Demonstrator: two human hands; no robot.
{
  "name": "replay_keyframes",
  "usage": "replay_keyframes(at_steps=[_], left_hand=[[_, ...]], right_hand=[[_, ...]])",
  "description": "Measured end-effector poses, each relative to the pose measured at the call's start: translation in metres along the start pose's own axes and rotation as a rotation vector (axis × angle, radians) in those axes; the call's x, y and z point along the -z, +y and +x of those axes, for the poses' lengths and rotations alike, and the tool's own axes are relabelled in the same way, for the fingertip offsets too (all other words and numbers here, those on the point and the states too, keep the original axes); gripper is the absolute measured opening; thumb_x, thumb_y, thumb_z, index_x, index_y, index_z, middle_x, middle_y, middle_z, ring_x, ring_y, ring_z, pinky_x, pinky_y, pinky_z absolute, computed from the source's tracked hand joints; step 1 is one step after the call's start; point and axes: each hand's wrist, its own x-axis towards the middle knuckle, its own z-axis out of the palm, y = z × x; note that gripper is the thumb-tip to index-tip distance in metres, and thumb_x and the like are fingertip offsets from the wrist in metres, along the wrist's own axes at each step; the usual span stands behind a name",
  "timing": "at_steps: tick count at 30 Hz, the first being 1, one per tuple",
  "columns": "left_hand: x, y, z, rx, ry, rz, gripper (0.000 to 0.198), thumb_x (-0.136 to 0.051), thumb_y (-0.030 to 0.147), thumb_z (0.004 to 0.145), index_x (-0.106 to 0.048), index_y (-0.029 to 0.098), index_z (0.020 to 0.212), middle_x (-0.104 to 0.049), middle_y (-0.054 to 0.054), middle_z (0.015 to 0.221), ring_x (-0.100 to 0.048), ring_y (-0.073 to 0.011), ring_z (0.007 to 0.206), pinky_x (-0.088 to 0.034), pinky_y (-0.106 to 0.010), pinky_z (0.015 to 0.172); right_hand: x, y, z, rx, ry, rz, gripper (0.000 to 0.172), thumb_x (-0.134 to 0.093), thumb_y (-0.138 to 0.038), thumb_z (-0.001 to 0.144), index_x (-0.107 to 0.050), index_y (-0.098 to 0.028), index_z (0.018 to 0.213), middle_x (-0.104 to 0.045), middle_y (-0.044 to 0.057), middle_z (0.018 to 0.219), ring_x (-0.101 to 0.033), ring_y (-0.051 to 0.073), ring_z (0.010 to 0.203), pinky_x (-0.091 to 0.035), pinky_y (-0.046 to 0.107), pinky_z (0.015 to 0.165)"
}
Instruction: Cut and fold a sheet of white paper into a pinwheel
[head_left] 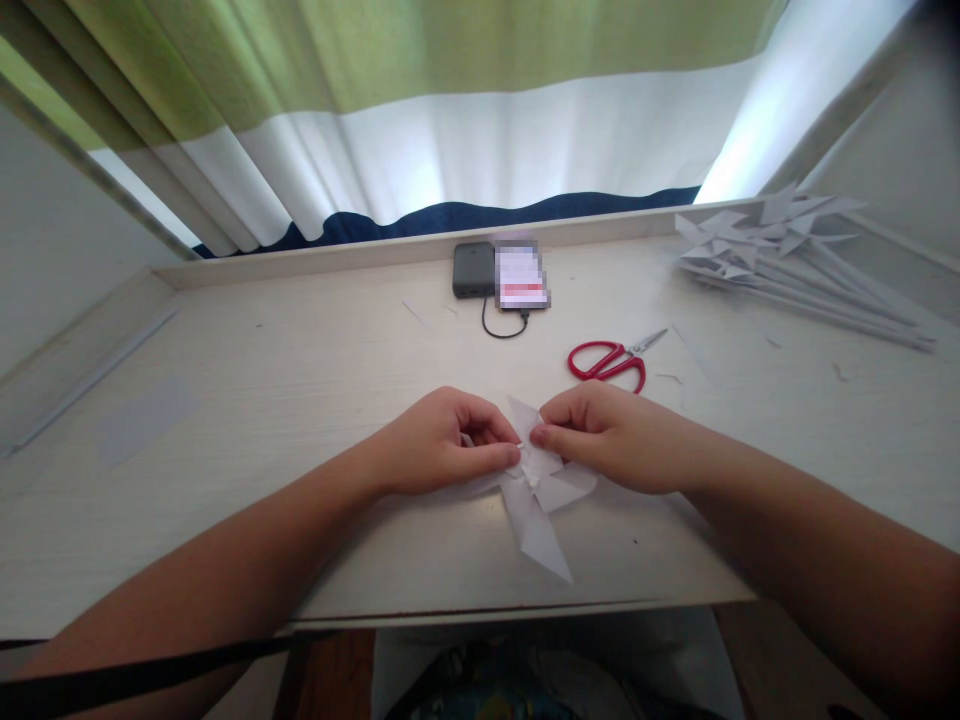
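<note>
A white folded-paper pinwheel (546, 490) with pointed blades lies low over the front of the desk, between my hands. My left hand (457, 440) pinches its left side near the centre, thumb on top and fingers curled. On the upper right of the paper, my right hand (592, 430) grips a blade between thumb and curled fingers. One long blade points down toward the desk's front edge. Just beyond my right hand are red-handled scissors (611, 362), their blades slightly apart and pointing to the back right.
Several paper pinwheels on rolled sticks (787, 245) are piled at the back right. A dark power bank (474, 270) and a cabled phone (521, 275) lie at the back. At left are a paper sheet (146, 418) and a thin paper stick (97, 380). Paper scraps dot the desk (300, 370).
</note>
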Motion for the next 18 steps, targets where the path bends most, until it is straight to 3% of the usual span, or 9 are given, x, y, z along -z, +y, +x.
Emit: replay_keyframes(at_steps=[9, 18], left_hand=[[0.0005, -0.0043, 0.0046, 0.05, -0.018, -0.209, 0.015, -0.068, 0.027, 0.077, -0.068, 0.012, 0.079, -0.065, -0.001, 0.072, -0.053, -0.0093, 0.064, -0.041, -0.02, 0.059], [0.0026, -0.0022, 0.0045, 0.122, -0.031, -0.233, 0.016, -0.071, 0.028, 0.075, -0.069, 0.012, 0.076, -0.062, 0.0, 0.067, -0.051, -0.008, 0.06, -0.038, -0.019, 0.055]], right_hand=[[-0.0005, 0.0001, -0.0002, 0.031, -0.002, 0.017, 0.033, -0.051, -0.038, 0.084, -0.045, -0.018, 0.058, -0.039, -0.004, 0.054, -0.034, 0.009, 0.05, -0.023, 0.025, 0.046], [-0.001, 0.0002, -0.0017, 0.042, 0.011, -0.024, 0.034, -0.05, -0.038, 0.086, -0.045, -0.018, 0.058, -0.039, -0.004, 0.054, -0.035, 0.009, 0.051, -0.024, 0.025, 0.045]])
